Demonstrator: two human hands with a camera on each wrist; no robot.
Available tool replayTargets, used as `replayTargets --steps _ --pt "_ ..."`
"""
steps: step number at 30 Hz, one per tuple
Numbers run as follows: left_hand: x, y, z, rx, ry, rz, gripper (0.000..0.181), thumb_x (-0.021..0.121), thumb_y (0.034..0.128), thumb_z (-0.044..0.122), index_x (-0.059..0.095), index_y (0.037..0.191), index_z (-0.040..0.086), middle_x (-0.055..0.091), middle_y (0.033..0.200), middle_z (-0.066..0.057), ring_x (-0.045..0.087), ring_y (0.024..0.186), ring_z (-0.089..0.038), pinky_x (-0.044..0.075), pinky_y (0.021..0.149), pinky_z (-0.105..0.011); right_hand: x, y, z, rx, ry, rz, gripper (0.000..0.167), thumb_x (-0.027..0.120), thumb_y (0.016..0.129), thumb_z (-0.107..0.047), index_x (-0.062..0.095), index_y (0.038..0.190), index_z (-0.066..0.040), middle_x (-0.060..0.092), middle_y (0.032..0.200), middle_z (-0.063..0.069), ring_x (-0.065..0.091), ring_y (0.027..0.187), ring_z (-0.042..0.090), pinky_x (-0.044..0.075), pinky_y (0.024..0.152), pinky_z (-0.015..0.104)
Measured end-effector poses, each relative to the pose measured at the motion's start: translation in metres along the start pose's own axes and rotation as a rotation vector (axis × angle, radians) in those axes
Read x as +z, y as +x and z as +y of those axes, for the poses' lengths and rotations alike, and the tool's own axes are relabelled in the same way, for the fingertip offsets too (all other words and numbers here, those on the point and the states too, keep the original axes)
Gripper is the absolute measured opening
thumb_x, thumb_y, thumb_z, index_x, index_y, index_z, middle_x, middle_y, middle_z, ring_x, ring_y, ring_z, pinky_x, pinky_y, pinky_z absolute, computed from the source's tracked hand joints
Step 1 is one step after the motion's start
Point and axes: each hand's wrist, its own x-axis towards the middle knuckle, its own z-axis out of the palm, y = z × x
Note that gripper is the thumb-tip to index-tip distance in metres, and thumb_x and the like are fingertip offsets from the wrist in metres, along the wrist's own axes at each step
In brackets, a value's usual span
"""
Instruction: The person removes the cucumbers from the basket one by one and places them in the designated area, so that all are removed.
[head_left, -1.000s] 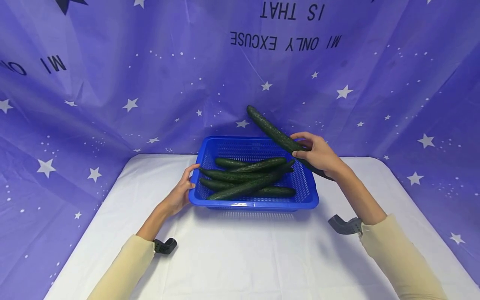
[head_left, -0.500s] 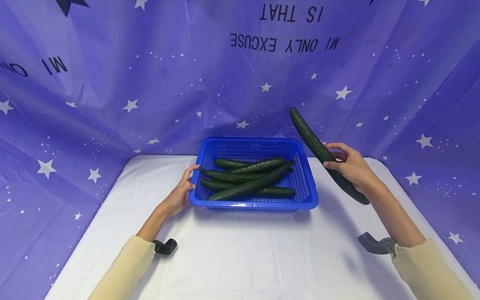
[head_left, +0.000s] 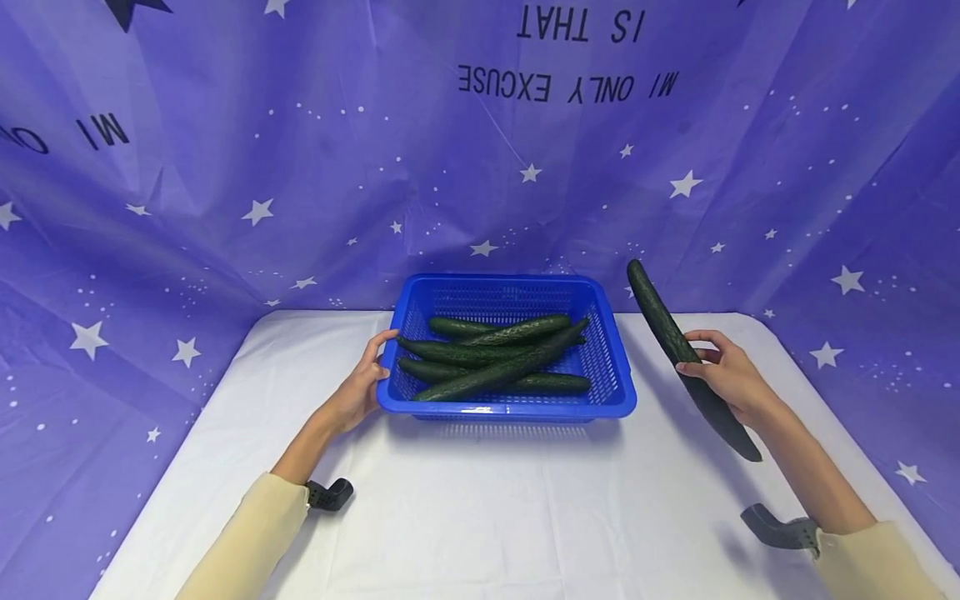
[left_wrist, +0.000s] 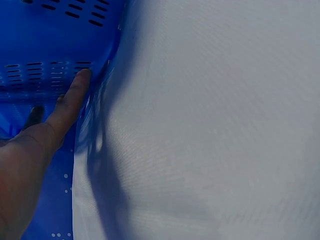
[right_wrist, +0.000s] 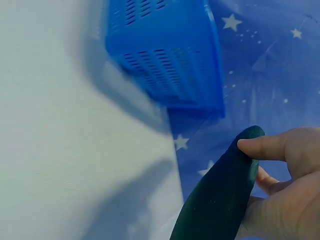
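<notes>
My right hand [head_left: 731, 377] grips a long dark green cucumber [head_left: 662, 327] around its middle, to the right of the blue basket [head_left: 517, 410]. In the right wrist view the thumb and fingers of that hand [right_wrist: 290, 185] pinch the cucumber [right_wrist: 215, 200], which casts a shadow on the white cloth. Several cucumbers [head_left: 502, 372] lie crossed over one another inside the basket. My left hand [head_left: 357, 390] holds the basket's left end, its fingers at the rim; the left wrist view shows this hand [left_wrist: 50, 135] against the perforated wall [left_wrist: 50, 45].
A white cloth [head_left: 480, 517] covers the table. Behind it and at both sides hangs a purple-blue curtain [head_left: 322, 167] with stars and lettering. Dark curved devices sit at the left wrist [head_left: 330, 495] and the right wrist [head_left: 780, 528].
My right hand has carried its cucumber from over the basket's right side out to the right and then nearer the front. The left hand and the basket have stayed in place.
</notes>
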Motion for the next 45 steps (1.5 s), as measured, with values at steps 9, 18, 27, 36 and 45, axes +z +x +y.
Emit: replayTargets --steps 9,18,27,36,45 --pt "-0.001 0.0 -0.001 0.001 -0.001 0.005 0.071 0.033 0.0864 0.01 0.015 0.153 0.027 0.014 0.154 -0.03 0.046 0.122 -0.048 0.054 0.086 -0.045 0.012 0.002 0.03 0.053 -0.061 0.021 0.065 0.064 0.093 -0.01 0.027 0.146 0.003 0.047 0.129 0.026 0.055 0.093 0.015 0.045 0.078 0.032" --pt "0.0 0.0 -0.001 -0.004 0.003 0.007 0.071 0.032 0.0868 0.01 0.013 0.153 0.025 0.014 0.154 -0.03 0.045 0.123 -0.05 0.054 0.086 -0.045 0.025 0.006 0.048 0.099 -0.071 0.031 0.065 0.064 0.092 -0.01 0.028 0.144 0.005 0.049 0.118 0.021 0.051 0.095 0.022 0.042 0.082 0.037" --pt "0.0 0.0 -0.001 0.008 -0.008 -0.009 0.071 0.032 0.0865 0.01 0.012 0.153 0.024 0.013 0.153 -0.031 0.045 0.123 -0.048 0.054 0.087 -0.044 0.029 0.005 0.052 0.102 -0.183 0.019 0.062 0.063 0.094 -0.014 0.032 0.142 0.007 0.049 0.124 0.033 0.053 0.105 0.038 0.044 0.081 0.04" --pt "0.0 0.001 -0.002 0.006 -0.017 -0.004 0.07 0.033 0.0866 0.01 0.013 0.152 0.025 0.013 0.154 -0.031 0.044 0.124 -0.05 0.054 0.086 -0.043 0.034 0.007 0.054 0.121 -0.269 0.026 0.063 0.065 0.091 -0.016 0.033 0.14 0.007 0.051 0.11 0.024 0.052 0.099 0.036 0.044 0.079 0.043" --pt "0.0 0.0 -0.002 0.005 -0.008 0.0 0.07 0.033 0.0869 0.011 0.013 0.153 0.026 0.013 0.154 -0.031 0.046 0.122 -0.048 0.055 0.086 -0.042 0.034 0.007 0.055 0.136 -0.249 0.018 0.066 0.066 0.09 -0.018 0.031 0.141 0.005 0.052 0.112 0.024 0.053 0.099 0.036 0.045 0.08 0.043"
